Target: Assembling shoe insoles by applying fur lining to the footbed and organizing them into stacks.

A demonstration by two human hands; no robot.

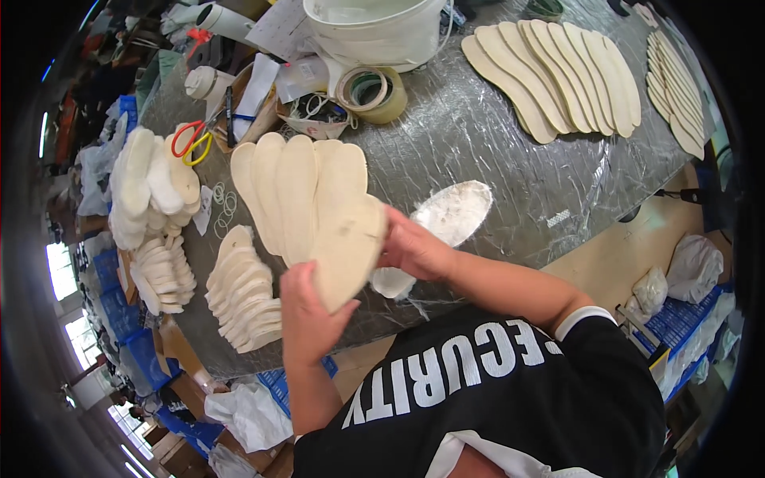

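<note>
I see left hand [312,309] and right hand [410,245] clamped on a cream insole [351,243]; a fuzzy white piece [458,213] lies on the desk [442,151]

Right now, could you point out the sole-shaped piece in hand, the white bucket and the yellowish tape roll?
Sole-shaped piece [348,245]: head view, middle of its flat face.
White bucket [381,44]: head view, its outer wall.
Yellowish tape roll [393,103]: head view, its outer side.
</note>
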